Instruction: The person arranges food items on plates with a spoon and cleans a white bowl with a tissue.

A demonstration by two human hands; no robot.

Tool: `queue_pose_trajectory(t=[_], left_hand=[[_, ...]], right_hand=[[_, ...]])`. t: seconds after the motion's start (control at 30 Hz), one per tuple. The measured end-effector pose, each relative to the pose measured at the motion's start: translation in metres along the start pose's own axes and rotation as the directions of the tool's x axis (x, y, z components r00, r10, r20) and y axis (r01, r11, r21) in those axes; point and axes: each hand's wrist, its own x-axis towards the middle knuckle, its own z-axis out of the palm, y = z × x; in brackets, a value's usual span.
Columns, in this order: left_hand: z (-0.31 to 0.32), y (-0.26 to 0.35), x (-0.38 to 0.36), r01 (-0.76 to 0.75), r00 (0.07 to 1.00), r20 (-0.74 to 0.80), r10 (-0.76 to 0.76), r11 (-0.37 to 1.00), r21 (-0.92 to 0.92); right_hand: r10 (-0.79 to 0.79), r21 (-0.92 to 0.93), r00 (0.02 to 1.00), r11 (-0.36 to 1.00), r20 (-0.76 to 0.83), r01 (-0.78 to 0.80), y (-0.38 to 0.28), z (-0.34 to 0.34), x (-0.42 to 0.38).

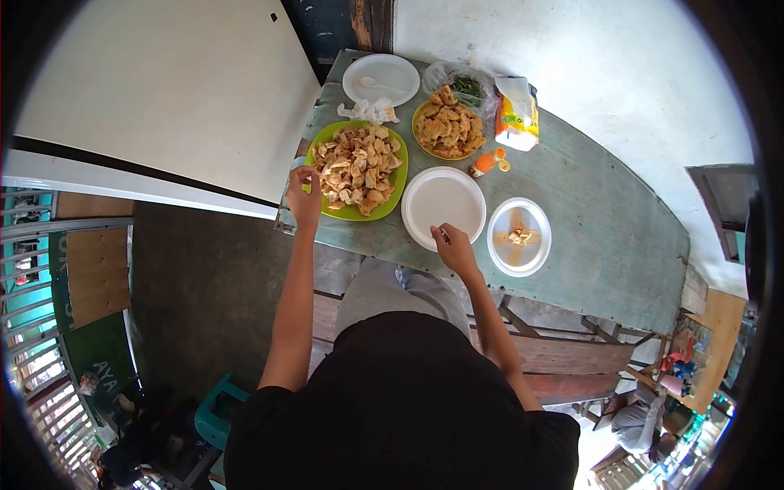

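My left hand point(303, 194) is at the left rim of a green plate point(398, 181) heaped with cut, fried-looking pieces point(358, 167). Its thumb and fingers are curled together; whatever they may hold is too small to name. My right hand point(454, 247) is by the near right rim of a white plate point(443, 206), its fingers pinched together and their contents hidden. To its right lies a smaller white plate point(543, 237) with brown crossed strips and a few light pieces point(519, 235) in the middle.
Behind stand a yellow plate of fried food point(447, 126), an orange-capped sauce bottle point(487, 162), a yellow-and-white packet point(517, 114), and a plastic bag with greens point(467, 86). A white plate with a spoon point(380, 79) and crumpled tissue point(369, 110) lie at far left. A wooden bench point(563, 355) runs along the near side.
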Motion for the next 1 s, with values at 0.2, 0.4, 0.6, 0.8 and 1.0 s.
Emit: queue_pose_trajectory(t=[0.2, 0.4, 0.6, 0.8, 1.0], left_hand=[[-0.001, -0.001, -0.039, 0.017, 0.986, 0.163, -0.022, 0.999, 0.033], [0.008, -0.001, -0.071, 0.19, 0.925, 0.295, -0.24, 0.964, 0.186], [0.021, -0.012, -0.078, 0.164, 0.899, 0.359, -0.252, 0.953, 0.257], [0.026, -0.004, -0.077, 0.206, 0.866, 0.381, -0.324, 0.925, 0.319], [0.039, -0.021, -0.08, 0.276, 0.848, 0.367, -0.382, 0.91, 0.31]], right_hand=[[-0.068, 0.003, 0.997, 0.998, -0.028, 0.068, -0.002, 0.004, 0.001], [-0.07, 0.02, 0.997, 0.997, -0.014, 0.07, -0.005, 0.004, 0.003], [-0.082, 0.006, 0.997, 0.997, -0.004, 0.082, 0.003, 0.005, 0.002], [0.014, -0.025, 0.999, 1.0, 0.042, -0.013, -0.002, -0.006, -0.002], [-0.046, -0.027, 0.999, 0.999, -0.014, 0.046, 0.01, -0.008, -0.003]])
